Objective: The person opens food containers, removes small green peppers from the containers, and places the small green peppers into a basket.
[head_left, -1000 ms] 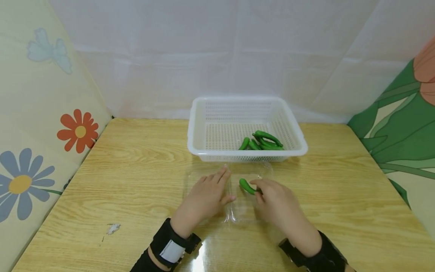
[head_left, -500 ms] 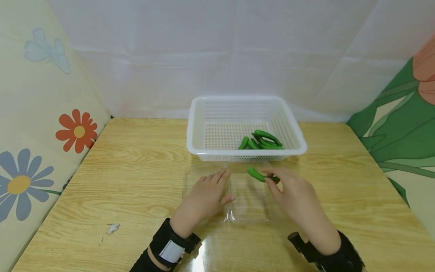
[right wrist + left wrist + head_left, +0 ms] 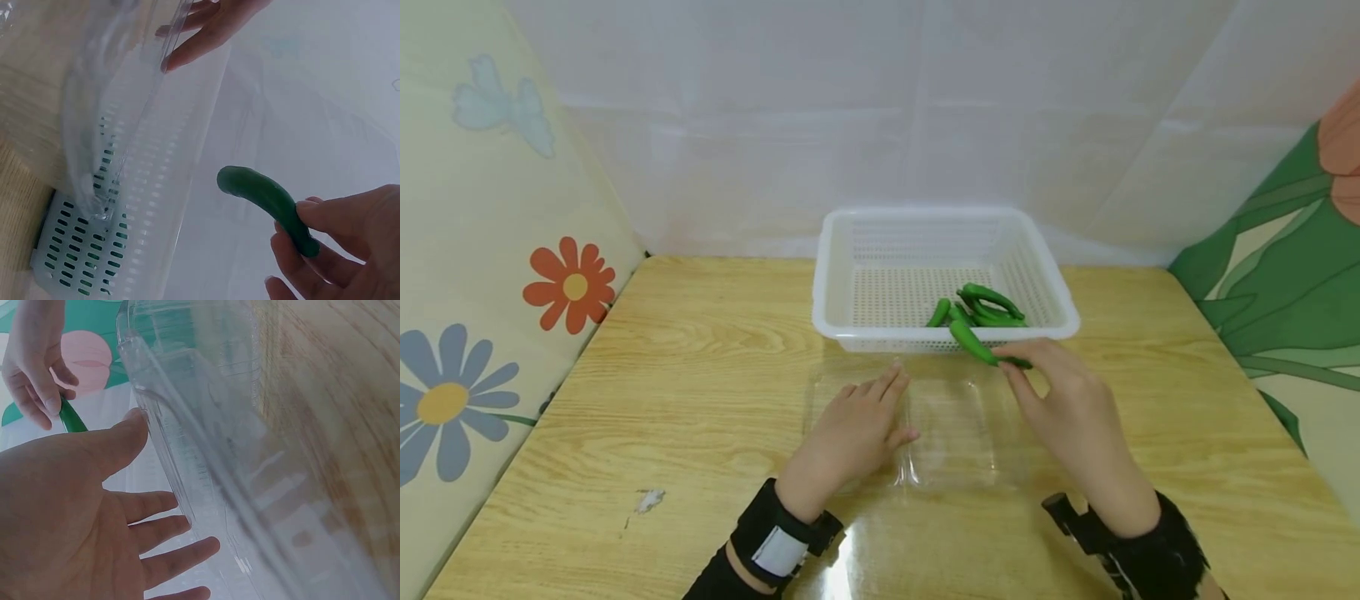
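Between thumb and fingers, my right hand pinches a curved green chili pepper by one end. In the head view the pepper overlaps the front rim of the white basket. The right wrist view shows the same pepper raised in the right hand. My left hand lies with straight fingers over the left half of a clear plastic clamshell box. In the left wrist view the left hand's thumb and fingers are spread along the rim of the clear box.
Several green peppers lie at the basket's front right. The basket stands at the back of a wooden table. A white sheet hangs behind, and flower-patterned panels flank both sides. Table finish is chipped at the left front.
My right hand, holding the pepper, has moved away from over the box, back and to the right, up to the basket's front rim. The left hand stays in place.
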Tool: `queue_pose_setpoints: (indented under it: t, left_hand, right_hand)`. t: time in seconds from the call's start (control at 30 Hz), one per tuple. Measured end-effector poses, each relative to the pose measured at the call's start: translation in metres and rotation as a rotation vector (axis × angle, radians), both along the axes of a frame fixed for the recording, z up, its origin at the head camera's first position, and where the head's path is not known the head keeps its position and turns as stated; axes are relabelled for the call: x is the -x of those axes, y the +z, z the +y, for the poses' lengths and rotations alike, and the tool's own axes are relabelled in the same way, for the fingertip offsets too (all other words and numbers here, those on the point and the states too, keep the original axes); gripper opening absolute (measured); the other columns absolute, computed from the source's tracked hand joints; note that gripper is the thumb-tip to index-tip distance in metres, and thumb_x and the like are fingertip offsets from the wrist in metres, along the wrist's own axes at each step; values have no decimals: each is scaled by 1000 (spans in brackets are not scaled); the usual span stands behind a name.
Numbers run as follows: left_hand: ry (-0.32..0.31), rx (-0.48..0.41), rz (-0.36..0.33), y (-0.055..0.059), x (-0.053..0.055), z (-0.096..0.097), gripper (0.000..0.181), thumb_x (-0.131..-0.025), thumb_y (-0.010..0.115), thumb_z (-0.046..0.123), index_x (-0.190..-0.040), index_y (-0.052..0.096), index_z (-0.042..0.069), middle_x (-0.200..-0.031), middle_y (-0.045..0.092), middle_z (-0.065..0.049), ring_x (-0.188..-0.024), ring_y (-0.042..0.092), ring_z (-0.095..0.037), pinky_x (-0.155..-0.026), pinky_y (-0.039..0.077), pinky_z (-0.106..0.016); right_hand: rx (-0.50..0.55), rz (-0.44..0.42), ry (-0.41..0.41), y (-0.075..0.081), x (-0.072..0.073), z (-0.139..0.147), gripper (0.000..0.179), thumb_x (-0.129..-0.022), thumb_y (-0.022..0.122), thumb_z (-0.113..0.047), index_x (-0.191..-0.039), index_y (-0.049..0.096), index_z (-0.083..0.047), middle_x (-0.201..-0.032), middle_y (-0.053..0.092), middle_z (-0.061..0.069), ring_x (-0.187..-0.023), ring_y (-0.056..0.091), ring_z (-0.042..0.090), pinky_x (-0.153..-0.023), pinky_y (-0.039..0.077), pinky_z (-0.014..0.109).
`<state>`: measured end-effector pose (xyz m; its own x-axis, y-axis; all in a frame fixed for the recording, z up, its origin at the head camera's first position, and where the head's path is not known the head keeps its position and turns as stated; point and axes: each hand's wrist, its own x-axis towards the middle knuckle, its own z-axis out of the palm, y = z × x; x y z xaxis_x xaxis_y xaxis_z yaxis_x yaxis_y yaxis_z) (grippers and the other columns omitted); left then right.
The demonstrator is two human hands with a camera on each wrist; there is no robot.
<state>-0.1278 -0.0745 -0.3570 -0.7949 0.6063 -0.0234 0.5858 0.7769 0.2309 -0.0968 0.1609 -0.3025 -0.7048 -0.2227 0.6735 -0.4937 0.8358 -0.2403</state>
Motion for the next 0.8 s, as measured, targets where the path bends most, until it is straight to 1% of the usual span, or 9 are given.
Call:
queue_pose_setpoints:
  t: [0.1, 0.3, 0.4, 0.63, 0.8]
  left_hand:
    - [4, 14, 2, 0, 0, 0, 76, -98, 52, 52, -154, 31, 5, -160, 28, -12, -138, 41, -30, -113, 36, -46]
    - [6, 7, -9, 0, 0, 1, 76, -99, 52, 52, -154, 31, 4, -160, 28, -13, -140, 40, -29, -114, 35, -47]
    - [2, 0, -12, -1, 1, 2, 76, -99, 52, 51, -154, 32, 4, -160, 28, -13, -140, 38, -29, -114, 34, -46]
    - [0, -2, 0, -2, 2, 2, 75, -99, 52, 51, -154, 33, 3, -159, 30, -13, -140, 39, -28, -114, 34, -46]
    - [-1, 1, -3, 0, 1, 2, 75, -99, 53, 50, -154, 32, 3, -159, 30, -13, -140, 39, -29, -114, 34, -46]
  right_hand:
    - [20, 26, -8, -2, 6, 4, 30, -76, 79, 11, -103, 71, -1, -100, 72, 12, -90, 69, 27, -67, 57, 40]
    - [73, 54, -5, -9, 20, 8, 27, -78, 77, 11, -102, 73, -1, -102, 72, 11, -97, 66, 27, -80, 54, 38]
    - [80, 63, -4, -12, 28, 8, 25, -79, 76, 12, -101, 73, -1, -100, 72, 12, -96, 66, 28, -81, 54, 40]
    - [68, 39, -14, -17, 47, 11, 21, -82, 74, 10, -100, 72, -1, -101, 71, 14, -97, 64, 31, -82, 54, 45]
    - [56, 3, -8, -20, 60, 12, 23, -82, 73, 13, -99, 72, -2, -104, 70, 14, -100, 63, 31, -88, 52, 46]
